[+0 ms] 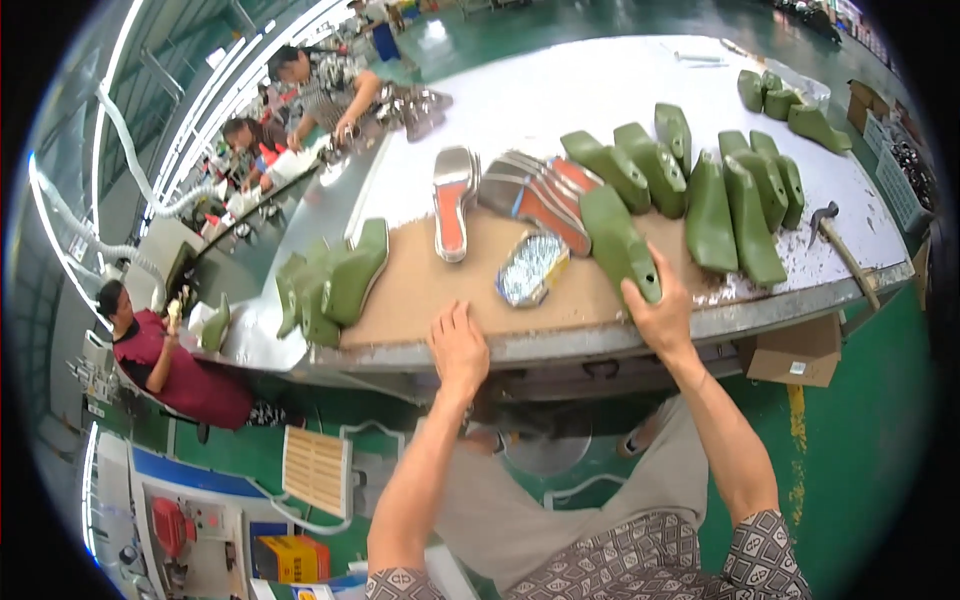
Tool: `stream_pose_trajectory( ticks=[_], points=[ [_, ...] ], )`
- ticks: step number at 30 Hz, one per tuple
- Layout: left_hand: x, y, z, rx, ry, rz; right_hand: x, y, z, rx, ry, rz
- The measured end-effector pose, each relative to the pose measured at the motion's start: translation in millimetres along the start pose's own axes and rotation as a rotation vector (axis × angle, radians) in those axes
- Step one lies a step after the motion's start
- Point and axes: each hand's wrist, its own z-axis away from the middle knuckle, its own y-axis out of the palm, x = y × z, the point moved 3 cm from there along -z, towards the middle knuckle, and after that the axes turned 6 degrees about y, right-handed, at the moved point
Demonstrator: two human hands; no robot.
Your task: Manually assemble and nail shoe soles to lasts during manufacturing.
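Note:
My right hand (660, 310) grips the heel end of a green shoe last (612, 235), thumb on one side and fingers on the other. The last's toe points away from me. My left hand (458, 345) rests at the table's near edge, on the brown board (390, 280), holding nothing. Between my hands lies an opened packet of small shiny metal pieces (533, 268), probably nails. Beyond it stand a stack of shoe insoles (545, 190), grey with orange parts, and a few upright insoles (453, 205).
More green lasts (712, 215) stand at the right, others (345, 280) at the left. A hammer (840, 250) lies at the right edge. White sheeting covers the table (560, 85). A cardboard box (797, 350) sits below right. Co-workers (170, 360) work at the left.

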Motion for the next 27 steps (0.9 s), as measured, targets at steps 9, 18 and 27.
stream_pose_trajectory(
  ticks=[9,18,27],
  points=[
    [-11,-22,-18,0.060,0.034,0.012,7,-3,5,0.032,-0.012,0.014],
    [30,9,-160,0.039,-0.209,-0.191,7,4,9,0.038,0.010,0.001],
    [59,-26,-173,-0.341,-0.487,0.363,15,0,8,0.020,-0.007,-0.030]
  ],
)
